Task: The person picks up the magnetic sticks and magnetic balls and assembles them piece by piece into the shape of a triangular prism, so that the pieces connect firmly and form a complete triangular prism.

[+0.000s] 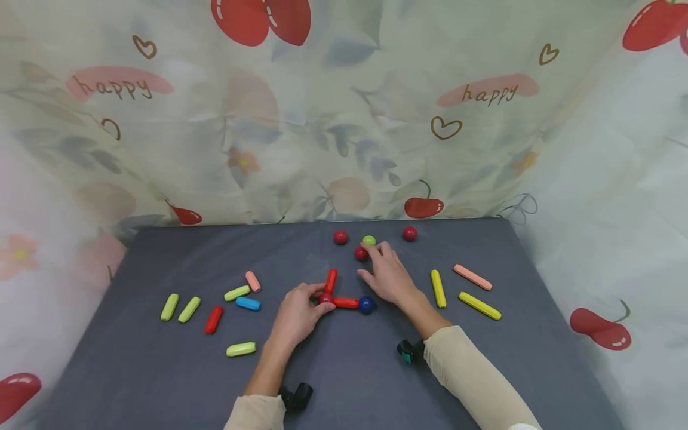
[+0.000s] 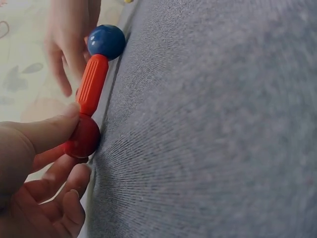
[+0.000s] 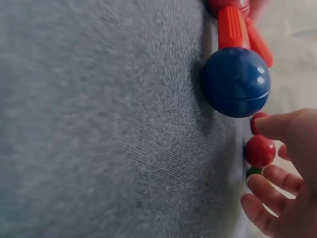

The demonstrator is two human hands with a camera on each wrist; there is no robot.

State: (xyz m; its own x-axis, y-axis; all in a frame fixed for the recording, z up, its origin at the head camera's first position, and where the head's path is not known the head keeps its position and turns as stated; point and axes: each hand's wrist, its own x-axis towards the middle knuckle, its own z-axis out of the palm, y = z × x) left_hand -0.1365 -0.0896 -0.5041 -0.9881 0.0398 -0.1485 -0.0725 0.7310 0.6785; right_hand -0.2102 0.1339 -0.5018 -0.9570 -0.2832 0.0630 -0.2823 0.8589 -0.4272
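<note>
My left hand [image 1: 316, 303] pinches a red ball [image 1: 325, 298] between thumb and fingers on the grey table [image 1: 349, 370]. Two red sticks join at that ball: one [image 1: 331, 280] points away from me, the other [image 1: 346, 303] runs right to a blue ball [image 1: 366, 305]. The left wrist view shows the pinched red ball [image 2: 83, 139], the stick [image 2: 92, 84] and the blue ball [image 2: 106, 41]. My right hand [image 1: 372, 260] reaches forward, fingertips against a loose red ball [image 1: 361, 254] beside a green ball [image 1: 368, 240]. In the right wrist view, that red ball [image 3: 259, 151] lies between my fingers [image 3: 277, 186].
Two more red balls [image 1: 340, 237] [image 1: 410, 233] lie at the far edge. Left of my hands are lime [image 1: 169, 306], red [image 1: 213, 319], blue [image 1: 248, 303] and pink [image 1: 252, 281] sticks. On the right lie yellow [image 1: 438, 288] and pink [image 1: 472, 277] sticks. A patterned cloth surrounds the table.
</note>
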